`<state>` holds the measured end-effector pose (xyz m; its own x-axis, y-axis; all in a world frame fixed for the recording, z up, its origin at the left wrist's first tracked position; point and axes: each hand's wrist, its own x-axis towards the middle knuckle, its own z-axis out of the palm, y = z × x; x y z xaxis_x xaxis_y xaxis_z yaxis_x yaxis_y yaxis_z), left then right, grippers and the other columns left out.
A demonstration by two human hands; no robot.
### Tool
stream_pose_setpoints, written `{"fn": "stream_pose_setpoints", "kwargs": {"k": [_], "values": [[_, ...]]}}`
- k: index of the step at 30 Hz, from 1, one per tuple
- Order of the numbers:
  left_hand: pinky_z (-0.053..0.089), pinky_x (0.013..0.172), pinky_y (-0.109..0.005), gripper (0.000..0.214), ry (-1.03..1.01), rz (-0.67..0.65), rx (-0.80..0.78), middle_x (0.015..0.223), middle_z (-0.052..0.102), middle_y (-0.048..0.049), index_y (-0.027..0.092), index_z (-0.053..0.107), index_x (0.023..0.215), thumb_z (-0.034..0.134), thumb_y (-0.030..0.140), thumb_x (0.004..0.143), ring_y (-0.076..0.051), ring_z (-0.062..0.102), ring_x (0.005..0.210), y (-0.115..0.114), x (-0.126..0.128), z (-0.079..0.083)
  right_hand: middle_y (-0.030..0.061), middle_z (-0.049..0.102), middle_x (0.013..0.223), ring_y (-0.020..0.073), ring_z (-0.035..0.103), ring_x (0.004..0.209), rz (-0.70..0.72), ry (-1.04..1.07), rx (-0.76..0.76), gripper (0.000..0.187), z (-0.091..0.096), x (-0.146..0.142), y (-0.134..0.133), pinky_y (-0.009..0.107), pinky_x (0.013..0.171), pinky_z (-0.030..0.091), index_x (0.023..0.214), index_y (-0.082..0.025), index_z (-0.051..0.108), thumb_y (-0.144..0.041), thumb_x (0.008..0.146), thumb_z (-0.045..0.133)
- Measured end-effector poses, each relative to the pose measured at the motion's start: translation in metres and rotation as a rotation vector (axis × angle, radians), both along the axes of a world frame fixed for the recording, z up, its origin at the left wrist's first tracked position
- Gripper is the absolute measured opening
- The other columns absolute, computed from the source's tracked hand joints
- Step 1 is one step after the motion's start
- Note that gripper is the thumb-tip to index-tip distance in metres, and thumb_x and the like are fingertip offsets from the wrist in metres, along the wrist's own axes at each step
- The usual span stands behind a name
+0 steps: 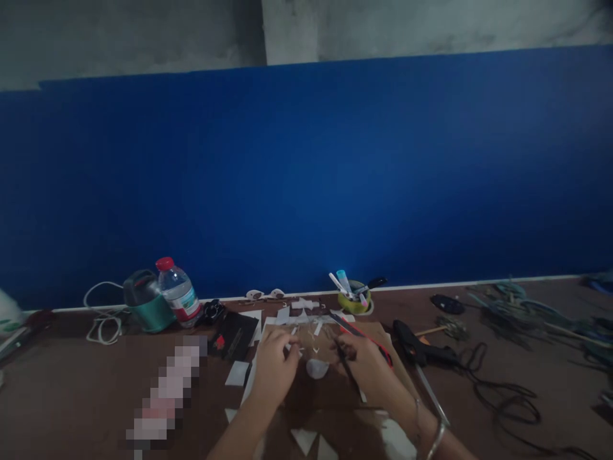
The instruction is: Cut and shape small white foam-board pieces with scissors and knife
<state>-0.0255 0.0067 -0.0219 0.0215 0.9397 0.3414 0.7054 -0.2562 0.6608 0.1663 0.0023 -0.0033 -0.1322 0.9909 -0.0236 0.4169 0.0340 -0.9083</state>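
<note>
My left hand (278, 364) is closed in a pinch above the left side of a brown board (330, 351). What its fingertips hold, if anything, is too small to make out; small white scraps lie close by. My right hand (366, 364), over the board's right side, is wrapped round a slim, dark, pen-like tool (352, 374) slanting down toward me. Between the hands a round whitish piece (317, 368) rests on the board, with thin pale strips (316, 329) beyond it. A red and black utility knife (354, 327) lies just past my right hand.
A bottle with a red cap (179, 297), a green container (148, 310) and a black box (234, 335) stand left. A green tape roll (354, 300) holds pens at the back. Rightward lie a black glue gun (424, 348), its cable and bluish-green stems (541, 316).
</note>
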Motion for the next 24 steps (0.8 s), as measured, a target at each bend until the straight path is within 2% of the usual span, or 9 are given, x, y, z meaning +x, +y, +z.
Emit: {"fn": "stream_pose_setpoints", "kwargs": {"k": [3,5,9,12,14,17,20,23,24], "values": [[0.042,0.079,-0.035,0.015,0.03,-0.002,-0.003,0.083,0.067,-0.0065,0.018,0.068,0.076,0.054,0.012,0.076,-0.023,0.057,0.088,0.003,0.001,0.002,-0.005,0.051,0.046,0.0102,0.045,0.04,-0.06,0.376,-0.158,0.023,0.011,0.001,0.002,0.02,0.042,0.029,0.076,-0.017,0.058,-0.037,0.066,0.063],[0.041,0.079,-0.035,0.014,0.109,-0.004,-0.017,0.083,0.068,-0.0063,0.019,0.07,0.076,0.057,0.014,0.076,-0.024,0.056,0.088,0.005,0.005,0.006,-0.0039,0.052,0.047,0.009,0.046,0.041,-0.086,0.497,-0.196,0.03,0.016,0.0,0.001,0.019,0.04,0.026,0.068,-0.017,0.054,-0.045,0.066,0.065],[0.037,0.08,-0.038,0.013,0.339,-0.097,-0.035,0.089,0.068,-0.0062,0.024,0.072,0.081,0.059,0.022,0.077,-0.026,0.054,0.092,0.017,0.019,0.017,-0.0026,0.053,0.048,0.0082,0.047,0.041,-0.119,0.552,-0.222,0.037,0.018,0.0,-0.004,0.018,0.038,0.021,0.064,-0.016,0.053,-0.05,0.063,0.068],[0.036,0.08,-0.041,0.018,0.529,-0.2,-0.05,0.094,0.066,-0.0111,0.02,0.072,0.087,0.062,0.03,0.076,-0.03,0.052,0.096,0.034,0.033,0.022,-0.0029,0.053,0.046,0.0087,0.047,0.042,-0.125,0.534,-0.186,0.038,0.014,0.001,-0.005,0.018,0.038,0.022,0.063,-0.016,0.055,-0.051,0.063,0.07],[0.035,0.08,-0.042,0.017,0.628,-0.226,-0.094,0.091,0.067,-0.0145,0.016,0.073,0.078,0.063,0.029,0.075,-0.031,0.051,0.097,0.044,0.042,0.022,-0.0028,0.053,0.047,0.0088,0.048,0.042,-0.12,0.523,-0.176,0.038,0.011,0.001,-0.004,0.018,0.039,0.024,0.064,-0.016,0.055,-0.051,0.064,0.069],[0.034,0.08,-0.04,0.013,0.64,-0.247,-0.108,0.086,0.068,-0.0151,0.016,0.073,0.071,0.063,0.023,0.075,-0.03,0.052,0.097,0.054,0.051,0.02,-0.0028,0.054,0.048,0.0087,0.048,0.041,-0.123,0.507,-0.159,0.04,0.005,0.0,-0.002,0.019,0.04,0.028,0.065,-0.016,0.055,-0.053,0.063,0.069],[0.034,0.08,-0.038,0.014,0.622,-0.233,-0.101,0.085,0.068,-0.0136,0.017,0.072,0.07,0.06,0.02,0.077,-0.028,0.053,0.095,0.053,0.047,0.021,-0.0028,0.053,0.046,0.0093,0.048,0.04,-0.108,0.469,-0.147,0.04,0.001,-0.001,-0.001,0.019,0.039,0.026,0.064,-0.016,0.054,-0.054,0.063,0.069],[0.035,0.079,-0.036,0.017,0.542,-0.124,-0.088,0.088,0.068,-0.0114,0.016,0.069,0.079,0.052,0.015,0.078,-0.026,0.055,0.093,0.044,0.035,0.026,-0.003,0.053,0.045,0.0091,0.048,0.039,-0.094,0.474,-0.147,0.041,-0.002,-0.002,0.0,0.019,0.038,0.028,0.062,-0.017,0.052,-0.053,0.061,0.071],[0.036,0.078,-0.034,0.017,0.41,-0.047,-0.096,0.085,0.068,-0.0095,0.017,0.068,0.08,0.051,0.014,0.077,-0.025,0.056,0.09,0.04,0.031,0.027,-0.0033,0.053,0.045,0.0088,0.047,0.038,-0.09,0.488,-0.138,0.041,-0.003,-0.003,0.001,0.019,0.038,0.03,0.062,-0.017,0.051,-0.053,0.06,0.071]]}}
